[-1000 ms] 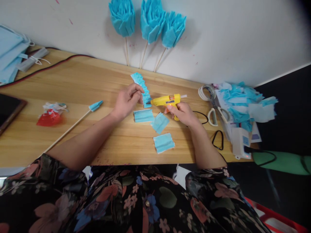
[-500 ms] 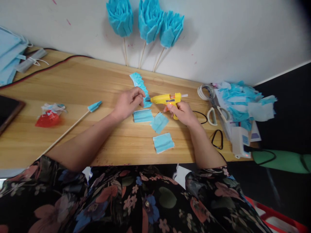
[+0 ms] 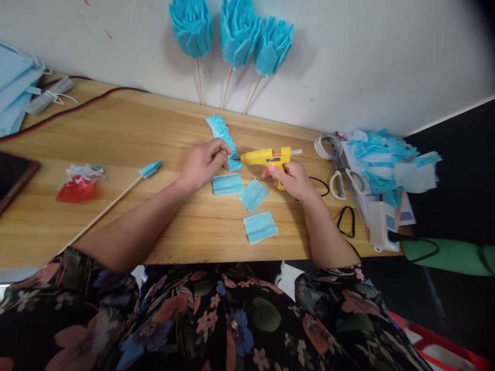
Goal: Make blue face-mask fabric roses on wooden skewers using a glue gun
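My right hand (image 3: 292, 179) is wrapped around the grip of a yellow glue gun (image 3: 261, 156), a clear glue stick poking from its back end. Its nozzle points left, at the near end of a row of overlapping folded blue fabric pieces (image 3: 221, 129) on the table. At that same end, the closed fingertips of my left hand (image 3: 204, 164) pinch the blue fabric; the exact grip is partly hidden. Closer to me lie loose blue rectangles, one (image 3: 227, 184) just below my fingers, another (image 3: 254, 195) turned askew, and a third (image 3: 260, 227) nearest the edge.
Three blue fabric flowers (image 3: 240, 36) on sticks lean against the wall. A stick with a blue tip (image 3: 150, 169) lies left, near a red plastic bag (image 3: 77, 188). Scissors (image 3: 346, 183), tape (image 3: 328, 148), a blue fabric pile (image 3: 390, 159) and a white power box (image 3: 382, 226) are right.
The glue gun in my right hand has shifted slightly to the right and up. My left hand stays in place on the blue fabric.
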`<state>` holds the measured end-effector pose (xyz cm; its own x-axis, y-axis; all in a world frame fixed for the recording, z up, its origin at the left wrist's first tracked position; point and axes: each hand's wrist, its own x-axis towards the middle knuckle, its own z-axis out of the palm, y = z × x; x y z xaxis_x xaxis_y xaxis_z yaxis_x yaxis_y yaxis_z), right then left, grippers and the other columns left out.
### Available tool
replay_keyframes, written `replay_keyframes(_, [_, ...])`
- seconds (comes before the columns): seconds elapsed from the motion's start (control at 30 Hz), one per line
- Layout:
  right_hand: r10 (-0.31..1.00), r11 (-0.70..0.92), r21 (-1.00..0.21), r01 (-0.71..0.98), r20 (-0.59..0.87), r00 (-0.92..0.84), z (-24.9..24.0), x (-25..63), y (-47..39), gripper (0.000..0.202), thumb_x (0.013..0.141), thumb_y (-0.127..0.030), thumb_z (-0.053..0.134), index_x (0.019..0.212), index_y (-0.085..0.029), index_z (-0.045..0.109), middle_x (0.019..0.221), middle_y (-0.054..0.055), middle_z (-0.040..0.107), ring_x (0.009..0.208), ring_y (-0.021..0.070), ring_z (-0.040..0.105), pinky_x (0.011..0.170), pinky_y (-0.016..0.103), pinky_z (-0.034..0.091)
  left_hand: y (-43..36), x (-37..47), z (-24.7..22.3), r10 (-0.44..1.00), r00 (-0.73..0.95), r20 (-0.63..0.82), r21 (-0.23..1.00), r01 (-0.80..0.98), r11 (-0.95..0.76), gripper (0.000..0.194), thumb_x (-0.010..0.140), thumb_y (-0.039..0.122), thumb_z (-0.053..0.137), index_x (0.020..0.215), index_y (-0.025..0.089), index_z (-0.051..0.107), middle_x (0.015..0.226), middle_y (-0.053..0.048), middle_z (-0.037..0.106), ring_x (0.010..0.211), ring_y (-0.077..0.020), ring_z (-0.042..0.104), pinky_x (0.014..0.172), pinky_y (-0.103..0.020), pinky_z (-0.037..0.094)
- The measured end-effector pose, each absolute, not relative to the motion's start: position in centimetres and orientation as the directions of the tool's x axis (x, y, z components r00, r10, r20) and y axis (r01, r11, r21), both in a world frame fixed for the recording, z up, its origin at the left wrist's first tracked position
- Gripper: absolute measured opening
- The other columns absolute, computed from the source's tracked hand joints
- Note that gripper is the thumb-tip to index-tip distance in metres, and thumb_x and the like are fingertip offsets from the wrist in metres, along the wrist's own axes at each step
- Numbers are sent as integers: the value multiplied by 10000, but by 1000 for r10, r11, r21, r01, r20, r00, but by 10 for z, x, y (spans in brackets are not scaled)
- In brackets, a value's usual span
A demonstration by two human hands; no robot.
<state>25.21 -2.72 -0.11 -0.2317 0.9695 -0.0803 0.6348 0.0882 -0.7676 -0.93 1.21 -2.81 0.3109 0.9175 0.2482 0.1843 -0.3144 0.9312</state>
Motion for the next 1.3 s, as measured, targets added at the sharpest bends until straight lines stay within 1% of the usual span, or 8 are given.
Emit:
replay_keyframes(0.13, [955, 139, -717, 683, -86, -284, 1, 252, -27, 527, 909, -629, 524, 823, -169, 767, 722, 49, 714, 542, 126, 574, 563, 263, 433, 11, -9, -27, 921, 311, 236, 931, 200, -306, 143, 875, 142, 471, 860, 204, 599, 652, 29, 690, 656, -132, 660, 717, -268, 506])
replay_keyframes(0.23, [968, 111, -695, 710, -87, -237, 1, 255, -26, 533, 893, -634, 533, 818, -161, 768, 714, 53, 710, 517, 122, 556, 549, 266, 429, 11, -9, -27, 920, 315, 235, 929, 205, -308, 145, 878, 148, 469, 868, 207, 601, 666, 31, 698, 667, -130, 668, 724, -265, 513])
replay_keyframes(0.43, [973, 47, -775, 630, -108, -205, 2, 260, -28, 536, 875, -682, 544, 807, -192, 750, 782, 55, 726, 535, 122, 566, 539, 262, 460, 11, -10, -26, 920, 318, 232, 923, 227, -311, 143, 873, 153, 470, 869, 197, 605, 660, 25, 703, 672, -136, 678, 731, -272, 518])
replay_keyframes(0.57, [960, 107, -713, 693, -108, -260, 1, 258, -27, 529, 896, -647, 533, 821, -177, 765, 715, 51, 709, 536, 126, 572, 546, 262, 437, 11, -9, -26, 919, 317, 232, 924, 223, -311, 147, 874, 159, 462, 869, 196, 604, 655, 24, 704, 667, -135, 675, 720, -268, 517])
replay_keyframes(0.67, [968, 112, -674, 730, -91, -233, 2, 259, -26, 535, 891, -644, 536, 813, -168, 769, 673, 44, 690, 514, 123, 561, 540, 263, 425, 11, -10, -26, 917, 323, 234, 920, 232, -317, 144, 871, 161, 466, 871, 196, 607, 668, 22, 712, 670, -137, 678, 721, -272, 517])
replay_keyframes(0.9, [971, 62, -780, 623, -97, -218, 5, 262, -28, 545, 864, -696, 550, 786, -195, 749, 810, 53, 737, 532, 109, 561, 526, 250, 446, 12, -10, -27, 918, 318, 238, 913, 249, -323, 141, 863, 163, 468, 869, 198, 605, 660, 28, 704, 668, -137, 675, 721, -272, 514])
replay_keyframes(1.17, [962, 110, -673, 731, -113, -249, 4, 258, -28, 522, 898, -618, 529, 825, -159, 768, 689, 46, 700, 530, 125, 573, 555, 259, 433, 13, -9, -29, 918, 318, 237, 916, 242, -320, 149, 859, 149, 463, 867, 206, 600, 667, 36, 702, 674, -135, 672, 732, -276, 509])
replay_keyframes(1.3, [970, 78, -703, 707, -109, -216, 6, 262, -28, 533, 877, -646, 541, 821, -162, 757, 731, 52, 706, 517, 120, 566, 536, 257, 437, 11, -9, -27, 921, 314, 232, 917, 244, -315, 149, 862, 142, 464, 862, 204, 599, 665, 34, 703, 673, -137, 673, 728, -279, 509])
